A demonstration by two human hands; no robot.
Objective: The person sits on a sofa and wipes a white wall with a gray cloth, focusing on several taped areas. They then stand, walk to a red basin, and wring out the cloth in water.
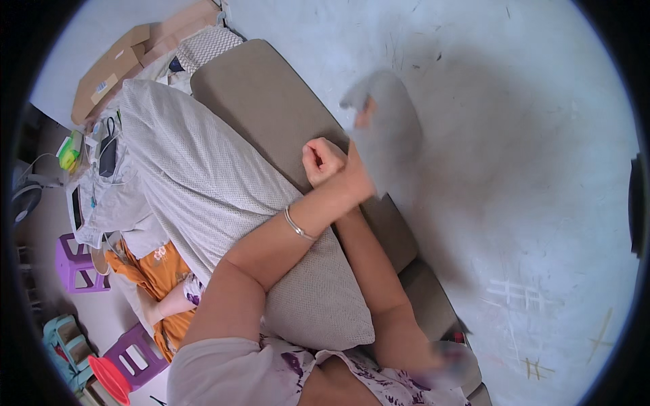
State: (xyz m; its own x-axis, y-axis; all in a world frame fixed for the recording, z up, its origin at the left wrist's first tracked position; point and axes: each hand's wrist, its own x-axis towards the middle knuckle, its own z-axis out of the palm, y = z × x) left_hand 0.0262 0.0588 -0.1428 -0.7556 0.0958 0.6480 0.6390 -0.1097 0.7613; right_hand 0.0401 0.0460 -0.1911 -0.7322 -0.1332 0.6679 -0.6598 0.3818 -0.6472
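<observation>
My forearms are crossed. My left hand [361, 165], on the arm with silver-coloured bangles [298, 224], is by the wall, gripping a blurred grey cloth [393, 129]; some fingertips show at the cloth's left side. My right hand [325, 160] is curled into a loose fist just left of the left wrist, over the brown sofa back [264, 96]; nothing shows in it. A long light-grey textured cushion [203, 152] lies across the body under the left forearm.
A pale, scuffed wall [533, 203] stands at right. On the left are a cardboard piece [109, 76], a black power bank or speaker [107, 157], cables, an orange cloth [170, 266], purple stools [134, 358], a red basin [109, 378] and a fan [26, 200]. A bare leg [172, 303] shows.
</observation>
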